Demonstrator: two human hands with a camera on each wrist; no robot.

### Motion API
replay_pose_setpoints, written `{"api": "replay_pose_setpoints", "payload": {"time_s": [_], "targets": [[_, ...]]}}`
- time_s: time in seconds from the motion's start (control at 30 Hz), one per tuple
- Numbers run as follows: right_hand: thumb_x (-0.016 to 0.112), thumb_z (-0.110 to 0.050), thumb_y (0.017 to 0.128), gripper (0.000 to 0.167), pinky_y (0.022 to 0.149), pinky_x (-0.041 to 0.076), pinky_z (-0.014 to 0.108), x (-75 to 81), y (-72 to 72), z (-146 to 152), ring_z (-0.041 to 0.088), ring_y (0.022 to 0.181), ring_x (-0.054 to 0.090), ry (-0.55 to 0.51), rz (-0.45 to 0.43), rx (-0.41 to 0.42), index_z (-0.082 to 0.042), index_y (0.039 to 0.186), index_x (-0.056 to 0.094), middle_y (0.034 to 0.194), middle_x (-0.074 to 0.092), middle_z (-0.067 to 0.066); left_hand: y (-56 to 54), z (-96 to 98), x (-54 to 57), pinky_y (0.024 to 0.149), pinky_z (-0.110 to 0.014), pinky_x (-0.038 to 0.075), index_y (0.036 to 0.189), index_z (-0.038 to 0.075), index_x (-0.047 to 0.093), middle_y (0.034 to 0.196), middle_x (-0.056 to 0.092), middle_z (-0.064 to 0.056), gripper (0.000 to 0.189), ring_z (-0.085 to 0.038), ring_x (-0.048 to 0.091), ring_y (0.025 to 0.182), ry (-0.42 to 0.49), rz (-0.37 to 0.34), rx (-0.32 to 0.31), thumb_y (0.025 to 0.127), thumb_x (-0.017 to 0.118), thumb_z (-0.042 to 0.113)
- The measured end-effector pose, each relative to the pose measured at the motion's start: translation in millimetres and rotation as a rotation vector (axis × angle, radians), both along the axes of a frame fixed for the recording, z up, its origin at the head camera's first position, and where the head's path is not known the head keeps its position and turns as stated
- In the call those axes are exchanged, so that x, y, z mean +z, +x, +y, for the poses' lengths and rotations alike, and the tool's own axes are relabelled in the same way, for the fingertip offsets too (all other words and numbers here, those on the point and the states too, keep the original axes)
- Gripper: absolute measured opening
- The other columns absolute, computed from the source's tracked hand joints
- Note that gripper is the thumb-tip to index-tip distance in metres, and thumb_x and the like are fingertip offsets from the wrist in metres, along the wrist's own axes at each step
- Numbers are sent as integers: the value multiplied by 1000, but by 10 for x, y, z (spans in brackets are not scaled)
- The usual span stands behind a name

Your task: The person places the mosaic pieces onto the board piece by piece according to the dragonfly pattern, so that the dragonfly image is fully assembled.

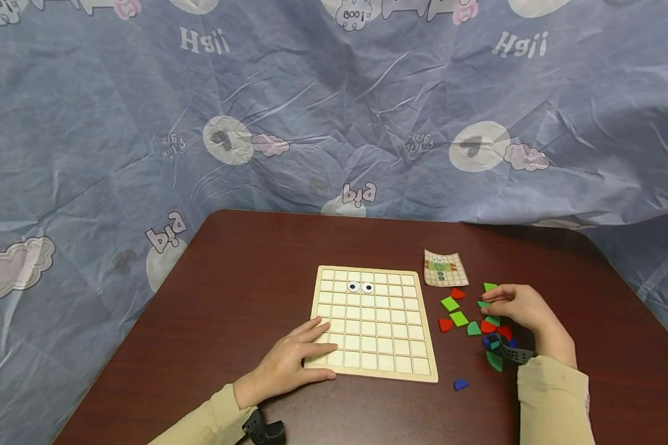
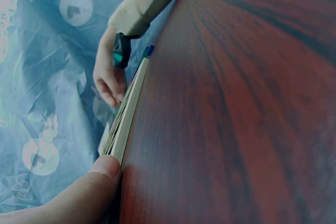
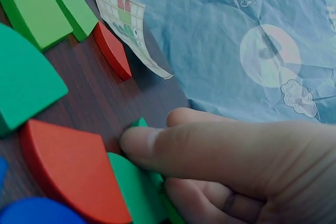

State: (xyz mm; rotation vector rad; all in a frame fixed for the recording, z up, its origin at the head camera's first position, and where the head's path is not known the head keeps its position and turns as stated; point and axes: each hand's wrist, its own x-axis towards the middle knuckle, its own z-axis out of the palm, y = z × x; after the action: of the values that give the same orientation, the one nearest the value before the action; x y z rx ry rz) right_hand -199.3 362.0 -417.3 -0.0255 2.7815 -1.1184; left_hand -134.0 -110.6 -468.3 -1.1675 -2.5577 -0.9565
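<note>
A square wooden grid board (image 1: 368,322) lies on the table with two googly-eye pieces (image 1: 360,287) in its upper squares. My left hand (image 1: 292,358) rests on the board's lower left corner, fingers spread over the edge; in the left wrist view its thumb (image 2: 107,166) touches the board's side. Over the loose pieces on the right, my right hand (image 1: 520,306) pinches a small green piece (image 3: 139,122) between thumb and fingers, which cover most of it. A red quarter-circle block (image 3: 76,169) and a green block (image 3: 137,190) lie right beside those fingertips.
A curled pattern card (image 1: 445,269) lies behind the pieces. Light green squares (image 1: 450,304), red pieces (image 1: 445,324) and a green quarter-circle (image 1: 474,329) sit between board and right hand. One blue piece (image 1: 461,384) lies nearer the front. A patterned cloth (image 1: 312,123) hangs behind the table.
</note>
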Motion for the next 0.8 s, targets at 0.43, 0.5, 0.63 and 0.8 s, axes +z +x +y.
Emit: {"api": "replay_pose_setpoints", "payload": {"time_s": [0.43, 0.5, 0.63, 0.8], "targets": [[79, -26, 77, 49, 64, 53, 27, -52, -20, 33, 13, 76, 63, -9, 20, -14, 6, 110, 63, 94, 68, 12, 8, -4, -2, 102, -44, 38, 117, 17, 68, 137, 48, -14, 47, -29, 34, 134, 5, -9, 0, 81, 69, 47], [79, -27, 77, 50, 64, 52, 28, -46, -13, 36, 14, 75, 63, -8, 22, -14, 6, 110, 63, 93, 68, 11, 7, -2, 0, 102, -44, 38, 117, 17, 68, 137, 48, -14, 47, -29, 34, 134, 5, -10, -1, 81, 69, 47], [79, -26, 76, 50, 63, 52, 28, -33, -3, 43, 15, 73, 63, 11, 36, -5, 7, 110, 62, 92, 68, 11, 6, -1, 8, 102, -44, 39, 117, 17, 69, 137, 48, -14, 47, -28, 34, 134, 0, -6, 2, 81, 69, 47], [79, -26, 76, 48, 63, 51, 29, -4, 7, 39, 16, 74, 63, 53, 49, 7, 7, 108, 62, 91, 68, 11, 6, -1, 19, 102, -44, 39, 117, 17, 69, 137, 49, -14, 47, -28, 35, 134, -9, 1, 6, 81, 69, 48]]}}
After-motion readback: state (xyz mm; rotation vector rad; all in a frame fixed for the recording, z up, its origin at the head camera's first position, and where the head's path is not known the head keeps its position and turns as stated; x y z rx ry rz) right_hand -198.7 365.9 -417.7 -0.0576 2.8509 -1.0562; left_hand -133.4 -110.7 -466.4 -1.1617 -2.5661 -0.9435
